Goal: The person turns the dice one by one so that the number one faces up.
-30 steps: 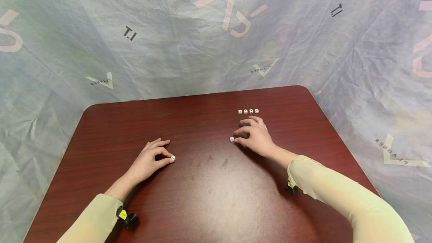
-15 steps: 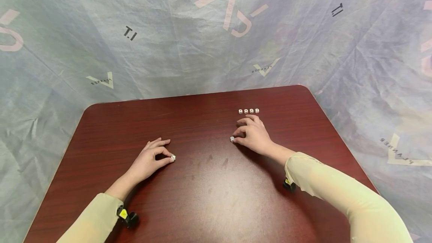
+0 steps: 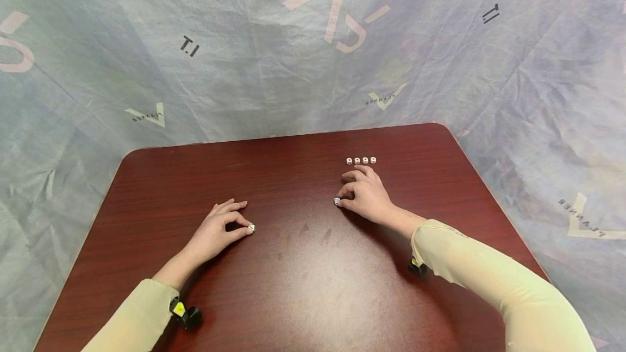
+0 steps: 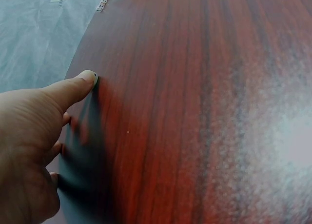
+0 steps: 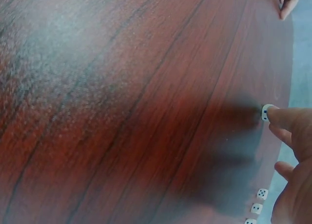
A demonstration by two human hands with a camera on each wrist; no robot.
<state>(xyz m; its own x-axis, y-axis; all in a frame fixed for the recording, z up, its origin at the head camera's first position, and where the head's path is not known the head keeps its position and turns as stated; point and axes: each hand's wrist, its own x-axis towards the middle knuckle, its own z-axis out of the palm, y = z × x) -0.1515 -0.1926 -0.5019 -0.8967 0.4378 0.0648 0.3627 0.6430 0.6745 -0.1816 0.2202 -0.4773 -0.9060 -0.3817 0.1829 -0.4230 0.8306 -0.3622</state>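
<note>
My left hand (image 3: 220,232) pinches a white die (image 3: 251,228) between thumb and index finger on the left half of the table. The other left fingers reach forward, spread apart. My right hand (image 3: 369,194) has its thumb and index finger on a second white die (image 3: 337,201), which shows dark pips on top. In the right wrist view the thumb covers part of this die (image 5: 265,112). Just beyond the right fingertips stands a straight row of several white dice (image 3: 357,161), slightly spaced from each other.
Both hands work over a dark red wood-grain table (image 3: 293,178) with rounded far corners. A grey printed cloth (image 3: 244,69) hangs behind and beside it. Black wrist devices (image 3: 188,316) sit below each sleeve cuff. Light glares on the near middle of the tabletop.
My right hand and forearm have shifted slightly left, with thumb and index finger drawn closer around the die. My left hand stays in place with its die.
</note>
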